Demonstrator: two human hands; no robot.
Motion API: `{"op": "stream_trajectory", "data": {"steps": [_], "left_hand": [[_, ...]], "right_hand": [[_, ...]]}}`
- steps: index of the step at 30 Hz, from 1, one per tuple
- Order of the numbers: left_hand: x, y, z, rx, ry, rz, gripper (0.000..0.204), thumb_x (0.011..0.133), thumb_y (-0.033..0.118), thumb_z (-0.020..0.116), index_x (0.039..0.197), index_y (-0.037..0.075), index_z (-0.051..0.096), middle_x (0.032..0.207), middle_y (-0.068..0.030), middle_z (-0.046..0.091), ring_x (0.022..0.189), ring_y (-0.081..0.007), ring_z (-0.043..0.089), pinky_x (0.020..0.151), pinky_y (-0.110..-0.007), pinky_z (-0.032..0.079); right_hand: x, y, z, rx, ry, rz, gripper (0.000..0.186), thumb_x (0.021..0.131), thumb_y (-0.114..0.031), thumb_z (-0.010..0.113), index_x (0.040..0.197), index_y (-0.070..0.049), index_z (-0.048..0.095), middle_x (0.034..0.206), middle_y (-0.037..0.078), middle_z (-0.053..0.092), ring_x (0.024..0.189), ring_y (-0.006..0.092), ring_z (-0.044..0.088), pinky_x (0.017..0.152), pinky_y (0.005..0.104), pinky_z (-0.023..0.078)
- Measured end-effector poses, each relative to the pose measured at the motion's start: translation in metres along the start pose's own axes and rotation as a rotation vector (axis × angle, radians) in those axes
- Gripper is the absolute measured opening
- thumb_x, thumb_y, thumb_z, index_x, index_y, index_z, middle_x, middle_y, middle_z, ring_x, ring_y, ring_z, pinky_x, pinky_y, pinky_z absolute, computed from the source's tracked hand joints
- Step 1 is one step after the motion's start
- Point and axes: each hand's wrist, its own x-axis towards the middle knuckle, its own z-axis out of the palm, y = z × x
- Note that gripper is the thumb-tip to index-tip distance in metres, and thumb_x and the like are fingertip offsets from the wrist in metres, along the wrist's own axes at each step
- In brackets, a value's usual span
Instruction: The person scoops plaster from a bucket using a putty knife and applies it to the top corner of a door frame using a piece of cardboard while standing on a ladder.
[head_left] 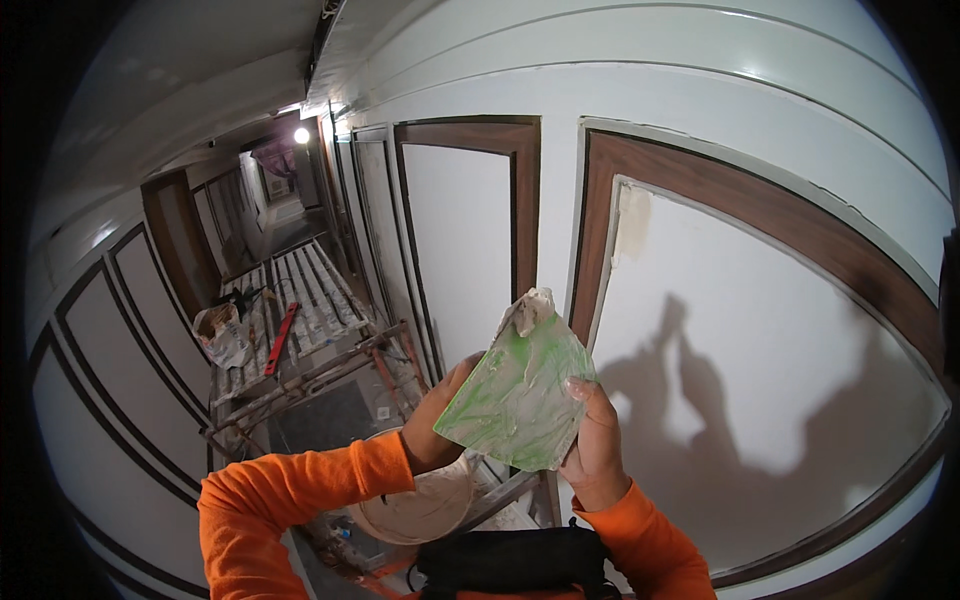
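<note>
A flat green plastic putty board (520,395), smeared with whitish-grey putty, is held up in front of me at chest height. My left hand (440,410) is closed at its left side, with most of its fingers hidden behind the board. My right hand (592,435) grips the right edge, thumb pressed on the smeared face. A thicker lump of putty (533,308) sits at the top corner; I cannot tell whether a blade is under it. Below my left forearm stands a bucket (415,505) containing beige putty.
A slatted scaffold platform (310,290) stretches along the corridor, bearing a red level (282,340) and a white pail (222,335). White wall panels with brown frames (525,200) line the right side, close to my right arm. A black pouch (510,560) hangs at my waist.
</note>
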Motion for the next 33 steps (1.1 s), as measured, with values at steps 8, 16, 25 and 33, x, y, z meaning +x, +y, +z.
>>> {"op": "stream_trajectory", "data": {"steps": [8, 16, 25, 33], "left_hand": [[0.005, 0.041, -0.013, 0.439, -0.039, 0.008, 0.058, 0.091, 0.011, 0.066, 0.139, -0.002, 0.036, 0.127, -0.0279, 0.055, 0.111, -0.0425, 0.062, 0.093, -0.044, 0.053], [0.011, 0.046, -0.013, 0.422, 0.003, 0.06, 0.061, 0.093, 0.011, 0.063, 0.145, -0.002, 0.032, 0.133, -0.0305, 0.051, 0.114, -0.0454, 0.059, 0.094, -0.045, 0.05], [0.01, 0.049, -0.01, 0.732, 0.049, 0.135, 0.074, 0.091, 0.002, 0.058, 0.156, 0.012, 0.025, 0.103, -0.0157, 0.052, 0.09, -0.0325, 0.059, 0.079, -0.042, 0.053], [0.011, 0.052, -0.018, 1.068, 0.087, 0.223, 0.076, 0.086, 0.001, 0.06, 0.154, 0.023, 0.035, 0.094, -0.0109, 0.048, 0.083, -0.029, 0.055, 0.075, -0.042, 0.052]], "right_hand": [[-0.007, -0.014, -0.004, -0.112, 0.051, -0.122, 0.052, 0.09, -0.02, 0.054, 0.137, 0.001, 0.048, 0.129, 0.016, 0.06, 0.115, 0.0313, 0.062, 0.102, 0.0458, 0.048], [-0.004, -0.003, -0.025, -0.046, 0.111, -0.111, 0.054, 0.09, -0.021, 0.055, 0.14, 0.0, 0.046, 0.134, 0.016, 0.057, 0.119, 0.031, 0.059, 0.104, 0.0454, 0.047], [0.005, 0.002, -0.035, 0.124, 0.031, 0.113, 0.056, 0.088, -0.022, 0.055, 0.139, 0.002, 0.047, 0.13, 0.018, 0.06, 0.113, 0.032, 0.064, 0.1, 0.0469, 0.051], [-0.017, -0.018, -0.041, 0.245, -0.019, 0.149, 0.053, 0.09, -0.019, 0.052, 0.138, 0.001, 0.049, 0.126, 0.018, 0.062, 0.112, 0.0312, 0.065, 0.099, 0.0464, 0.053]]}}
